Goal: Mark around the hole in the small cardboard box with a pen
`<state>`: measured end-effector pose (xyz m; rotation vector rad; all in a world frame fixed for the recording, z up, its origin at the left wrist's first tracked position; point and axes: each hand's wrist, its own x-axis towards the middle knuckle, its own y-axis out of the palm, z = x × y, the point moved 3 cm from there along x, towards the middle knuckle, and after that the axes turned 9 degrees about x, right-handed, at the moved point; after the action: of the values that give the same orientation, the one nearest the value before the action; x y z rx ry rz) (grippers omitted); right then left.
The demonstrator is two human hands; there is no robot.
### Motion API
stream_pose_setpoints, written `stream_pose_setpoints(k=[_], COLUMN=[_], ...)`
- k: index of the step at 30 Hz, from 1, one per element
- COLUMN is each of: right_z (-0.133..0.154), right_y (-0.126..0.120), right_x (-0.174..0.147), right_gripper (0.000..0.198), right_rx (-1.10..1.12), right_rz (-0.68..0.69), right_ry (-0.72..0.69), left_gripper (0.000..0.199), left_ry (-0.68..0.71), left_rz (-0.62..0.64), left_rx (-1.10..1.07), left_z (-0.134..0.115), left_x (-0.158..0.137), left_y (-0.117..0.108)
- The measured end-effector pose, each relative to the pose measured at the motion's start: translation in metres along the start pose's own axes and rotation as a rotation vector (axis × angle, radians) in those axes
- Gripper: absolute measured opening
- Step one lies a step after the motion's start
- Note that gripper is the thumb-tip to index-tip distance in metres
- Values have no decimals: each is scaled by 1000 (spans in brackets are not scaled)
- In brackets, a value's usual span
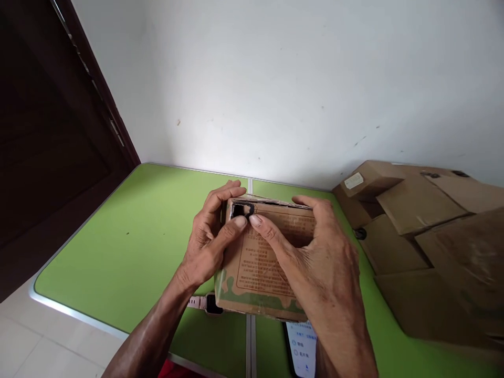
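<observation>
Under your grip you have a green table (129, 247). Just below it lies a phone (301, 349) with its screen lit, and a watch (207, 303) beside that. To the right, stacked cardboard boxes (425, 236).

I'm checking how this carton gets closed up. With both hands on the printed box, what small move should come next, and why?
Probably press down the top corner of the cardboard box: the left hand and right hand meet thumb to thumb beside a dark gap there.
</observation>
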<state>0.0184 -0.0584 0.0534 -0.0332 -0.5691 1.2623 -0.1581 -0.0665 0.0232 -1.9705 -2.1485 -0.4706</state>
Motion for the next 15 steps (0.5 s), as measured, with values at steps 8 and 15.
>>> stream_pose_setpoints(k=[8,15], right_z=[12,12], right_y=[5,6], right_x=[-4,4], right_gripper=[82,85], right_rx=[-147,-202], right_rz=[-7,-2], right_ry=[40,133], left_gripper=[31,43], left_ry=[104,137], left_rz=[-92,-55], left_rx=[174,238], left_z=[-1,1], left_x=[-7,-7], left_y=[9,19])
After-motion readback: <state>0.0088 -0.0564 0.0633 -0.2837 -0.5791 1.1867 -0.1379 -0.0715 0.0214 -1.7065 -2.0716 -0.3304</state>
